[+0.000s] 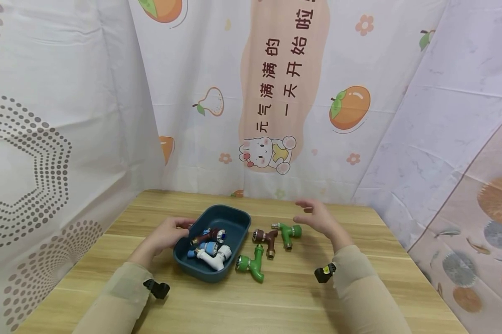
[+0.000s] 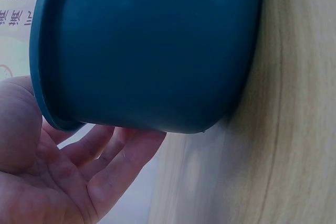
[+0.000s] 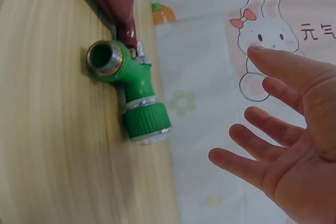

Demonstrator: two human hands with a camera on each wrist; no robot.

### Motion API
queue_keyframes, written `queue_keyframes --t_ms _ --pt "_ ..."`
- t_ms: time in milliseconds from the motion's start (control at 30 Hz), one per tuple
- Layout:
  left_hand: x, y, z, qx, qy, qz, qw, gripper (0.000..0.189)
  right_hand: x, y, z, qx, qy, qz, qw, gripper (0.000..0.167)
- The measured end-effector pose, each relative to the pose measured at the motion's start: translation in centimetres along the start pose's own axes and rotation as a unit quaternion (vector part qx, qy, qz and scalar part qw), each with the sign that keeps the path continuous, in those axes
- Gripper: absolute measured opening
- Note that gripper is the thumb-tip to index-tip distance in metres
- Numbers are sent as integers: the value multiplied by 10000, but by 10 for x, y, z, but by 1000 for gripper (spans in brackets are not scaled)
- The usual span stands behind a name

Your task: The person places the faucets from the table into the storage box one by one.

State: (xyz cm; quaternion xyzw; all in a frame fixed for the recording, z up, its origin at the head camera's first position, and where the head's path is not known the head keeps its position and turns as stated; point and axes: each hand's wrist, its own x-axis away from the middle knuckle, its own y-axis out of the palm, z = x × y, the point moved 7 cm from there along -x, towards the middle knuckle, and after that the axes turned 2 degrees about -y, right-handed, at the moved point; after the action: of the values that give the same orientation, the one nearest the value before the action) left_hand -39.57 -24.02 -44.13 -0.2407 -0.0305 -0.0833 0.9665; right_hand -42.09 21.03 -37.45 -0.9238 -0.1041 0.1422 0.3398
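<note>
A dark blue plastic basin [image 1: 239, 232] stands on the table, left of centre. My left hand [image 1: 170, 234] holds its left side, with the thumb at the rim and bent fingers [image 2: 131, 156] against the outer wall. Inside lie a white tap [image 1: 213, 260], a blue tap [image 1: 209, 248] and a dark red tap [image 1: 209, 237]. My right hand [image 1: 318, 217] hovers above the table, fingers spread and holding nothing. Nearest to it is a green tap [image 1: 287, 233], apart from the fingers. In the right wrist view the same green tap [image 3: 137, 81] shows its threaded end.
Beside the basin lie a brown-red tap [image 1: 269, 239] and another green tap [image 1: 254, 264]. The wooden table [image 1: 276, 306] meets a printed curtain [image 1: 217, 139] at its back edge. More fabric hangs along the left and right sides.
</note>
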Motion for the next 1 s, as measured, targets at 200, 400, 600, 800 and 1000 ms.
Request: queue_keyframes --t_ms 200,400,600,800,1000 --pt "-1 0 0 -2 14 7 10000 44 1 1 11 87 139 -83 9998 60" --pt "0 0 0 30 -16 -21 10000 45 -2 6 21 139 194 -173 9996 60" --pt "0 0 0 36 -28 -37 10000 45 -3 11 30 242 215 -240 9992 61" --pt "1 0 2 14 -24 -30 10000 45 -3 19 36 313 198 -335 9988 59" --pt "1 0 2 -6 -25 -32 10000 44 -5 26 41 263 260 -354 9987 60"
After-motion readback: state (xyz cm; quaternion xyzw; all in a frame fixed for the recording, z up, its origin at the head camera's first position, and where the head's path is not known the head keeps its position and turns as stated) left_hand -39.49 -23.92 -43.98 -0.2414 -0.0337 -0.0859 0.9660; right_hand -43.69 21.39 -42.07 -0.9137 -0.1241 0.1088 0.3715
